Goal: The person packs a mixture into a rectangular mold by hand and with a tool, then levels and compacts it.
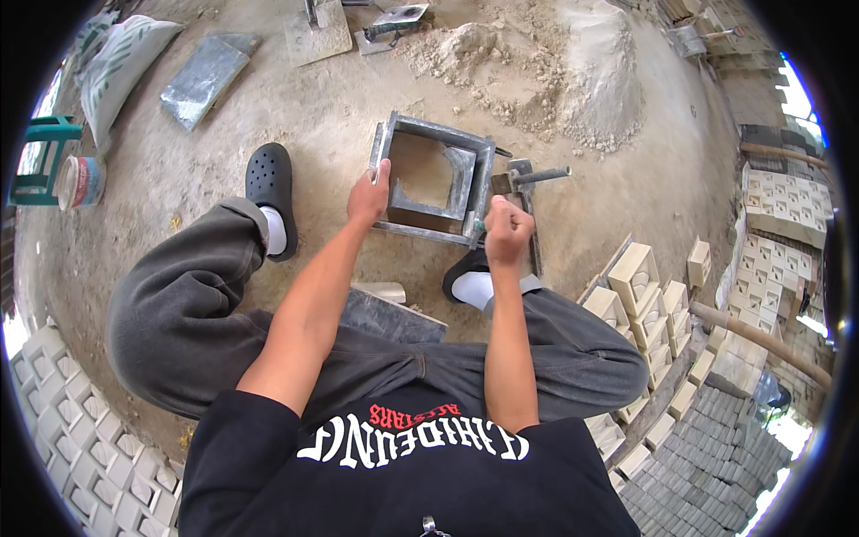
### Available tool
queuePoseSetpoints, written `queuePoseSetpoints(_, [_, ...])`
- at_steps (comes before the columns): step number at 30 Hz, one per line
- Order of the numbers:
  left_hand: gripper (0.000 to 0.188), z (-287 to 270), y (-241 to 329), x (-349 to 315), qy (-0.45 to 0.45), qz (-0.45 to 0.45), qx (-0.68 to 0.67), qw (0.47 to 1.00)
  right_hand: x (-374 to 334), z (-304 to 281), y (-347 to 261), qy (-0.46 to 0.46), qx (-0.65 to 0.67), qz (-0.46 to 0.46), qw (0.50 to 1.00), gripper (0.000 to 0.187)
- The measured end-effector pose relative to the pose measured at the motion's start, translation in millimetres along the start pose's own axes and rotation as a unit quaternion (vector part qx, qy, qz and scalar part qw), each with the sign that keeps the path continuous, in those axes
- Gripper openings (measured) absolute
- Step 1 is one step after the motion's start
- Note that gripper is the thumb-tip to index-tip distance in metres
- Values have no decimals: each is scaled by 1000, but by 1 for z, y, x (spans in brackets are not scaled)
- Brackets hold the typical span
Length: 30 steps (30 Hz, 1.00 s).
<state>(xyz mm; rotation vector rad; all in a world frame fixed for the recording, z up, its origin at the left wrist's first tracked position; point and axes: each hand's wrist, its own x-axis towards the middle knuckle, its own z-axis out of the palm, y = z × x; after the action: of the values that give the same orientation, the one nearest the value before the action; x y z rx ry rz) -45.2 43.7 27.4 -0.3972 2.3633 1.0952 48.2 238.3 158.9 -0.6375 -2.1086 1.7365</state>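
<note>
A square metal mould (438,134), open in the middle with a smaller angled piece inside, stands on the dusty floor between my feet. My left hand (367,195) grips its left wall, thumb over the rim. At its right side my right hand (507,231) is closed in a fist. A bit of something greenish shows beside that fist, against the mould's corner; what the fingers hold is hidden. Just beyond the right hand lies a metal piece with a round bar handle (544,175).
Pale powder is heaped (604,80) at the far right. Trowels (394,22) and a flat grey plate (204,79) lie at the back. Cast blocks (635,277) are stacked right; more blocks (89,438) stand lower left. A bucket (80,183) and white sack (125,67) are far left.
</note>
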Motion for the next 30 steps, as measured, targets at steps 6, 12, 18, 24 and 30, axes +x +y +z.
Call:
queuePoseSetpoints(6, [76, -1, 1, 3, -29, -5, -6, 1000, 2, 7, 11, -34, -10, 19, 999, 42])
queuePoseSetpoints(12, [75, -2, 6, 3, -32, -4, -5, 999, 11, -5, 19, -31, 61, 23, 997, 43])
queuePoseSetpoints(18, [75, 6, 4, 2, -32, 9, -10, 999, 1, -8, 31, 25, 83, -13, 996, 40])
queuePoseSetpoints(24, [77, 2, 2, 6, -30, 17, -2, 999, 9, -7, 14, -14, 97, 25, 995, 40])
queuePoseSetpoints(30, [80, 10, -14, 18, -7, 17, -17, 1000, 10, -6, 12, 6, 102, 28, 994, 41])
